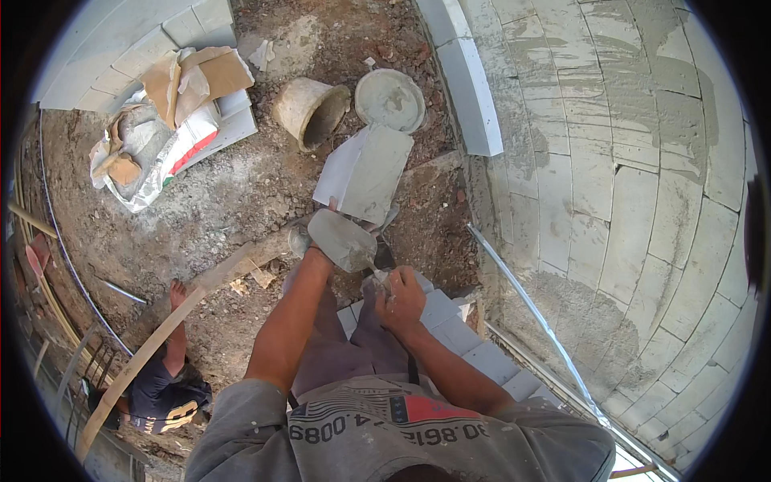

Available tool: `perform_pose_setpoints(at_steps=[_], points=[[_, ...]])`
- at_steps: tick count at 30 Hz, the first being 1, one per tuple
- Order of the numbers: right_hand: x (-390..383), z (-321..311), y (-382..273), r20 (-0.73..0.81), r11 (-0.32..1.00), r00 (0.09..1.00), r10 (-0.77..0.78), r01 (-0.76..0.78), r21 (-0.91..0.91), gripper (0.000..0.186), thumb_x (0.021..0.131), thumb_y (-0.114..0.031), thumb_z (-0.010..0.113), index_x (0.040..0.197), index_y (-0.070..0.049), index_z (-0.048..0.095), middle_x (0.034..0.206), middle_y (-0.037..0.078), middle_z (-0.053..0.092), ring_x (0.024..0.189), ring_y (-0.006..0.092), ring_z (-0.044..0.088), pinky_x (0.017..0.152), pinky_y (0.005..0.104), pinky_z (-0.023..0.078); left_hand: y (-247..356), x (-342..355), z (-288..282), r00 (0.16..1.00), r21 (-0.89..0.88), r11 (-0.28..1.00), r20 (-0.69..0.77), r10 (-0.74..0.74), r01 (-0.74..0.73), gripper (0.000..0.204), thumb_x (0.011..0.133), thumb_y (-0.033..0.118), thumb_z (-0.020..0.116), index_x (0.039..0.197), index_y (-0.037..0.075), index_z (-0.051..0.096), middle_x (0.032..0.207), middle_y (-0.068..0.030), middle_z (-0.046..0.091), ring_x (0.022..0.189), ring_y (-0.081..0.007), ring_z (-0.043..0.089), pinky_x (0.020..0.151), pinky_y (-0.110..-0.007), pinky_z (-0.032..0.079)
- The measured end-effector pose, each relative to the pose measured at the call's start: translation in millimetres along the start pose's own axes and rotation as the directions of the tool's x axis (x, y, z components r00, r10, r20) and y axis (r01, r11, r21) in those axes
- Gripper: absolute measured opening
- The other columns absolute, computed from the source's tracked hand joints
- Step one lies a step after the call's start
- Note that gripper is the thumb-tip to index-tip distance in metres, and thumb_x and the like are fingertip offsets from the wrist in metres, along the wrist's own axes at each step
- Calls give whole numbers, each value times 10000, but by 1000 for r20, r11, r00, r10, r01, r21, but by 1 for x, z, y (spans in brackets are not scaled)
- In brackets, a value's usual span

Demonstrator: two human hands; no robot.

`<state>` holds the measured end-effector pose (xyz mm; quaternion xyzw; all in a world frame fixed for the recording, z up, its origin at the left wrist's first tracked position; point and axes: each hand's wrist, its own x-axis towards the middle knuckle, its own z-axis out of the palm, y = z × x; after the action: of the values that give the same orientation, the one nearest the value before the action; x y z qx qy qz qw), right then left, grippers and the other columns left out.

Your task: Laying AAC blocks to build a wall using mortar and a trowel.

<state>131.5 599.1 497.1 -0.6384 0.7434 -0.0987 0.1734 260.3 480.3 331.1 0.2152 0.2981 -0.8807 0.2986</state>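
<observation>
My right hand (pixel 401 297) is closed around the handle of a trowel. Its broad blade (pixel 344 240), coated in grey mortar, points away to the left. Behind the blade lies most of my left hand (pixel 316 259). What seems to be a fingertip shows at the near edge of a pale building block (pixel 377 173); whether that hand grips the block is hidden. Wet grey mortar covers one broad face of the block, while its left side is bare white.
Beyond the block are a tipped bucket (pixel 312 112) and a round mortar tub (pixel 390 100). A torn bag (pixel 152 153) lies far left. The block wall (pixel 594 185) rises at right, a metal straightedge (pixel 538 313) leaning near it. A wooden plank (pixel 169 329) crosses left, beside another person (pixel 173 386).
</observation>
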Motion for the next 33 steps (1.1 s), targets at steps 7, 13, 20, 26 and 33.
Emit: perform_pose_setpoints(at_steps=[7, 13, 20, 26, 33], points=[[35, -38, 16, -84, 985, 983, -166, 162, -57, 345, 674, -102, 753, 994, -57, 632, 1031, 117, 564, 888, 331, 623, 732, 427, 502, 9, 3, -26, 991, 199, 974, 107, 86, -106, 947, 863, 716, 603, 1541, 110, 339, 1514, -190, 418, 1351, -439, 441, 1120, -609, 377], [139, -66, 78, 69, 921, 948, -309, 317, -228, 366, 701, -123, 727, 1052, -148, 627, 1043, 84, 551, 938, 290, 602, 722, 439, 502, -5, 2, -14, 999, 123, 992, 40, 36, -41, 1068, 807, 747, 640, 1580, 129, 238, 1583, -188, 279, 1421, -414, 357, 1145, -707, 249], [245, -73, 121, 97, 967, 969, -227, 237, -99, 319, 716, -114, 729, 1018, -98, 630, 960, 102, 616, 817, 373, 650, 687, 441, 546, -15, -6, -18, 998, 91, 995, -39, 55, -51, 1069, 801, 760, 628, 1573, 116, 263, 1540, -179, 349, 1349, -421, 415, 1143, -707, 246], [305, -53, 187, 671, 888, 739, -61, -267, 375, 185, 822, -185, 774, 930, -50, 711, 849, 109, 699, 743, 238, 672, 665, 358, 544, -38, -13, -15, 979, 138, 987, -176, 101, -77, 960, 783, 670, 636, 1534, 139, 363, 1487, -149, 444, 1314, -407, 469, 1139, -706, 270], [272, 82, 318, 677, 820, 685, -270, -205, 534, 362, 798, -255, 814, 1100, -82, 718, 1087, 93, 720, 1020, 219, 681, 852, 380, 529, -63, -15, -36, 945, 52, 977, -247, 213, -207, 795, 878, 696, 507, 1488, 189, 456, 1480, -123, 506, 1287, -398, 536, 1126, -700, 303]])
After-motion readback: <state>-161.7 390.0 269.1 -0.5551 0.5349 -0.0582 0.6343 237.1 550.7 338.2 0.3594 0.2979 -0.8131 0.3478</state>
